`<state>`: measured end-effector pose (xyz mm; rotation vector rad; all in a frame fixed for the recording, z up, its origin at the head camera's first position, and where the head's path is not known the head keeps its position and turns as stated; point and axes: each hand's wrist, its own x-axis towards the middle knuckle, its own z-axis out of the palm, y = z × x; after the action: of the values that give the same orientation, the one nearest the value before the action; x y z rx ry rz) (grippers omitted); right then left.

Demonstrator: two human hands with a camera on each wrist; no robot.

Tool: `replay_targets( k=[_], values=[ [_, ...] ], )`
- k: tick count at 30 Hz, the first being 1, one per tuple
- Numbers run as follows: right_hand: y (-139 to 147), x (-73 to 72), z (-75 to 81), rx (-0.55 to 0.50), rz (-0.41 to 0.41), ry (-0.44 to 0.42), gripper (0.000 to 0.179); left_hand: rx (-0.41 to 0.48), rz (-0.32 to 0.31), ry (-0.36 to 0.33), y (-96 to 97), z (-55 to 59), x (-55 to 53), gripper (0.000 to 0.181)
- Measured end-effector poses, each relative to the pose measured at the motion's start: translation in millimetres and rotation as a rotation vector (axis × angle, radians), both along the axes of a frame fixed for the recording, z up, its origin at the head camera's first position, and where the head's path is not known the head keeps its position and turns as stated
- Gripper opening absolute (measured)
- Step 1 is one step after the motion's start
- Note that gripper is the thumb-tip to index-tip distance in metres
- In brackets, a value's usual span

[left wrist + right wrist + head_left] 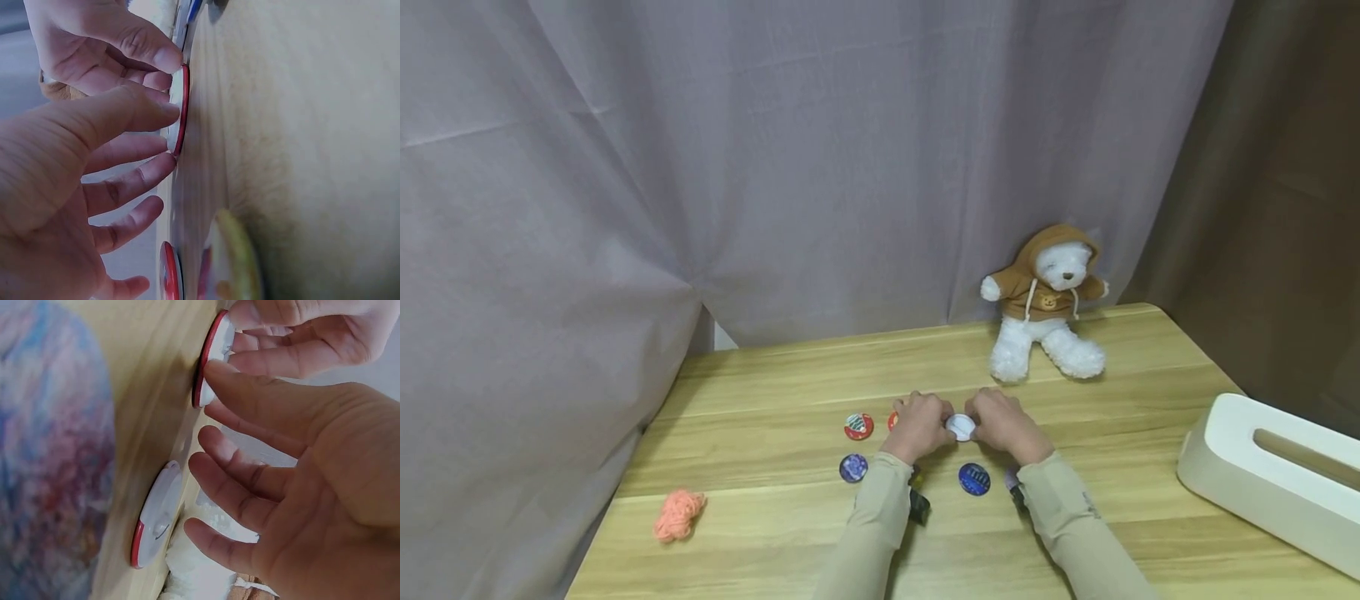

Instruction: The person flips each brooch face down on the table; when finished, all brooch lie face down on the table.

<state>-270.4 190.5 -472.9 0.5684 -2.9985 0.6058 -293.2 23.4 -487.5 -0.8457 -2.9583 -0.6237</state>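
Badge [960, 427] w/ white back up and red rim is btwn left hand [921, 423] and right hand [1006, 425], low over the table [760, 417] (if it touches, I cannot tell). Each hand pinches one side of its rim, thumb and fingertips apart only by approx. the badge thickness; other fingers are loosely spread. To do this well, I think both sides need equal, light pressure, so nothing tilts. Pls mind also the second white-backed badge [156, 519], near the loose right fingers.
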Motion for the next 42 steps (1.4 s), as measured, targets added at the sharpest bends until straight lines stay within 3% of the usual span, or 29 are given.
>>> replay_targets(
  k=[4, 9, 14, 22, 28, 42],
  values=[
    [2.2, -1.5, 1.5, -0.038, -0.002, 0.008, 0.022, 0.059, 0.003, 0.012, -2.1, -1.7, -0.7, 0.014],
    [-1.3, -3.8, 3.8, -0.103, -0.008, 0.01, 0.011, 0.12, 0.042, 0.017, -9.9, 0.6, 0.0, 0.041],
    [-8.2, -3.1, 3.8, -0.186, -0.02, 0.036, 0.03, 0.179, 0.072, -0.009, -16.2, 3.8, 2.5, 0.05],
    [-17.6, -2.8, 4.7, -0.237, -0.048, 0.107, 0.033, 0.258, 0.09, -0.007, -29.3, 8.0, 3.4, 0.052],
    [-29.3, -6.6, 4.0, -0.245, -0.048, 0.09, 0.035, 0.34, 0.123, -0.025, -41.9, 8.4, 3.6, 0.051],
    [-51.2, -14.9, 5.8, -0.191, -0.005, 0.041, 0.034, 0.343, 0.149, -0.051, -63.6, 9.2, 5.4, 0.049]
  ],
)
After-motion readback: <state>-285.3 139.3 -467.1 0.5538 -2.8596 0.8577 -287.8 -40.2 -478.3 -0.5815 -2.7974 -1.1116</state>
